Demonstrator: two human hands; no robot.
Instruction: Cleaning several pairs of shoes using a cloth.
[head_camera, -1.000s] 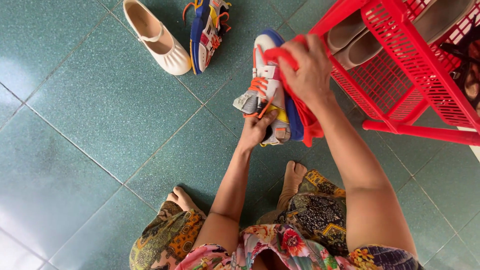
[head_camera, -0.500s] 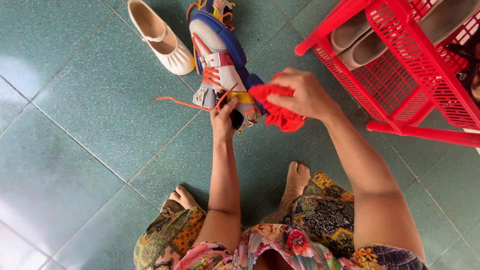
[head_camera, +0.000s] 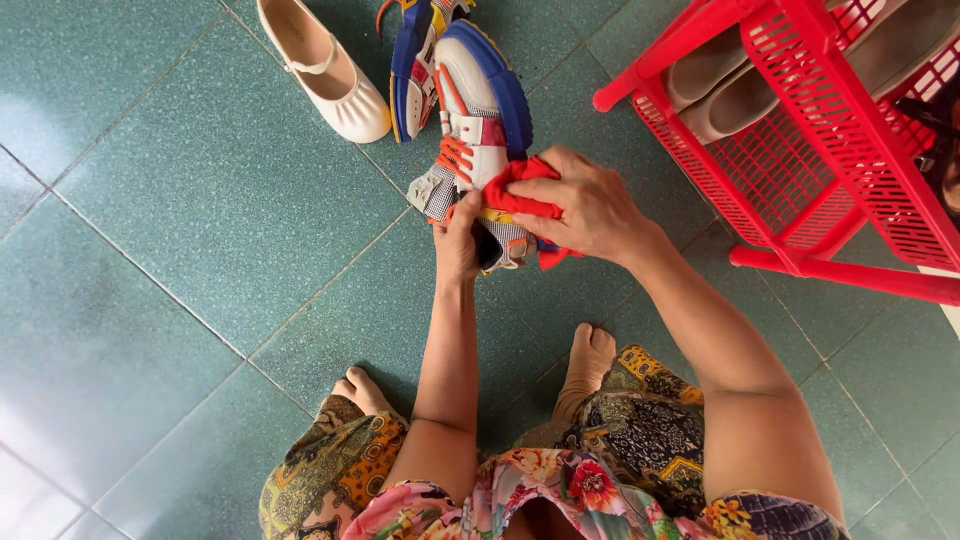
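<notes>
Hands (head_camera: 585, 205) on sneaker (head_camera: 478, 115) — toe up-frame, heel toward person.

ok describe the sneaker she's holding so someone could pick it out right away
Left of the red plastic shoe rack, on the green tiled floor, the left hand holds a multicoloured sneaker while the right hand presses a red cloth on it. Unlike its matching mate lying beside it, it is gripped in hand.

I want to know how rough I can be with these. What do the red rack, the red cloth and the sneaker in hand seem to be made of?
Red rack: moulded plastic, glossy, with a grid mesh shelf. Red cloth: soft fabric, matte, bunched into folds under the right hand. Sneaker, held by the left hand: likely synthetic panels and mesh, rubbery blue sole.
</notes>
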